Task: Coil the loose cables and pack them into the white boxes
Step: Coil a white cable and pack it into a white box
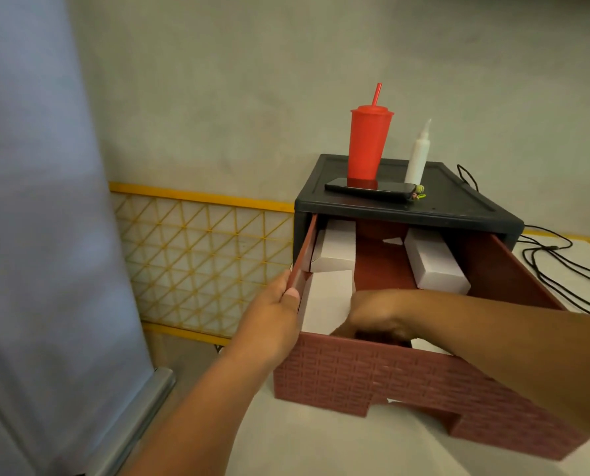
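Boxes [335, 252] of white card lie in the pulled-out drawer [372, 376], straight ahead of the person and low. The right box [436, 266] lies along the drawer's right side, its long axis running front to back. The front box [324, 300] fills the front left corner.

The left hand [281, 300] grips the drawer's left wall, thumb inside and fingers outside. The right hand [376, 316] dips behind the drawer's front wall just beside the front box. Its fingers are hidden there, so I cannot tell whether it holds anything. It looks the better placed to lift a box out.

The loose cables [558, 269] lie black and uncoiled at the right edge of the bench [321, 441], beyond the drawer's right wall. They are well apart from both hands and nearer the right one. They run roughly back to front and are cut off by the frame, so their number and ends cannot be made out.

Under the right forearm, a white patch in the front right corner is mostly hidden. The black cabinet [407, 209] above the drawer carries a red cup [367, 146], a white bottle [417, 156] and a phone [369, 190].
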